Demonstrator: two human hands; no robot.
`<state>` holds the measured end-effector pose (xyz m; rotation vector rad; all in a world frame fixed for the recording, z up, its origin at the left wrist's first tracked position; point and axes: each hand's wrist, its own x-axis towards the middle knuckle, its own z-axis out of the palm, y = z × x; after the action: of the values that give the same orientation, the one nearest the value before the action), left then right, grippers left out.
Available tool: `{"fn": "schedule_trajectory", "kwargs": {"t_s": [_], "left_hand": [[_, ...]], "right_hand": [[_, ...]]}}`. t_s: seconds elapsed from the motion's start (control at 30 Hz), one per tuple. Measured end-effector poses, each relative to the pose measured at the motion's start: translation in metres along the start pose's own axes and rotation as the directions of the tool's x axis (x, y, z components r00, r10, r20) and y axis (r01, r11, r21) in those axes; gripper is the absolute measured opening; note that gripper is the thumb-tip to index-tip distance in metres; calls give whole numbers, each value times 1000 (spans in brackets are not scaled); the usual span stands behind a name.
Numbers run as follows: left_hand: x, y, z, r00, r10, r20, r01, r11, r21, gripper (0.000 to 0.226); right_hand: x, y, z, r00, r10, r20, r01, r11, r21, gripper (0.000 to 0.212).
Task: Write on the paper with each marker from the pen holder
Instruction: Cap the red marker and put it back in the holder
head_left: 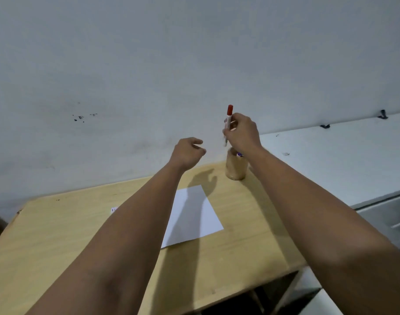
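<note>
My right hand [242,133] grips a red-capped marker [228,120] upright, just above the round wooden pen holder [235,168] at the far side of the table. A purple-tipped marker [239,154] still stands in the holder, mostly hidden by my wrist. My left hand [187,152] hovers left of the holder with fingers loosely curled and nothing in it. A white sheet of paper [194,217] lies flat on the table below both hands, partly covered by my left forearm.
The light wooden table [58,235] stands against a grey wall [149,64]. A white counter or cabinet [342,160] adjoins on the right. The table's front has open compartments [251,301]. A small white slip [114,209] lies left of my forearm.
</note>
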<state>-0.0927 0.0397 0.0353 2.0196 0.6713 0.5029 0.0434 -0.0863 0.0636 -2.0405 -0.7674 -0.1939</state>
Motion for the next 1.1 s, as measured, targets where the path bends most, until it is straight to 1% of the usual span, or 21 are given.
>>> {"fn": "schedule_trajectory", "kwargs": {"t_s": [0.03,0.1,0.23,0.3,0.37,0.43,0.47,0.53,0.57,0.6,0.67,0.7,0.8,0.83,0.93,1.03,1.07,1.1], "left_hand": [[6,-1,14,999,5,35,-6,999,46,49],[18,-3,42,996,12,90,-22,993,114,65],[38,-10,87,989,7,147,-30,987,156,96],[48,-13,103,986,5,167,-31,987,157,104],[56,-16,114,982,-2,187,-26,989,146,107],[60,-18,122,981,-6,196,-18,992,121,106],[61,-19,126,980,-5,197,-17,994,106,104],[63,-23,133,983,-1,184,-14,997,77,98],[63,-25,136,985,-1,172,-10,998,67,93],[63,-28,138,987,3,158,-12,998,59,87],[64,-31,141,991,16,135,-24,998,60,78],[64,-32,142,991,20,129,-28,998,60,76],[65,-34,142,992,25,124,-32,998,55,74],[64,-34,143,992,23,124,-30,998,57,74],[65,-33,143,992,22,123,-30,997,66,74],[65,-34,144,993,18,118,-27,997,74,74],[65,-35,144,993,21,118,-30,997,74,74],[65,-34,145,993,23,119,-32,997,76,74]], "right_hand": [[9,9,-5,999,2,-36,-2,1000,-12,14],[21,29,-9,998,16,-56,-18,999,-44,13],[30,65,-5,996,95,-3,-95,994,-57,8],[31,80,2,991,130,33,-129,990,-52,8],[31,92,9,985,149,83,-146,988,-49,16],[29,101,14,980,154,126,-152,988,-26,23],[29,104,14,979,152,137,-150,988,-24,30],[26,110,12,978,149,144,-139,987,-77,48],[23,114,10,980,140,139,-123,985,-119,49],[19,117,7,983,127,136,-108,984,-142,43],[12,122,4,987,97,128,-79,988,-135,24],[9,125,2,988,80,129,-65,991,-117,22],[6,127,-3,982,79,169,-60,991,-116,49],[6,128,-5,982,79,174,-58,991,-124,49],[8,125,-9,983,56,173,-36,992,-120,24],[11,125,-7,975,93,202,-76,993,-93,11],[12,125,-5,973,107,206,-91,992,-85,11],[14,126,-4,975,119,187,-106,991,-75,15]]}}
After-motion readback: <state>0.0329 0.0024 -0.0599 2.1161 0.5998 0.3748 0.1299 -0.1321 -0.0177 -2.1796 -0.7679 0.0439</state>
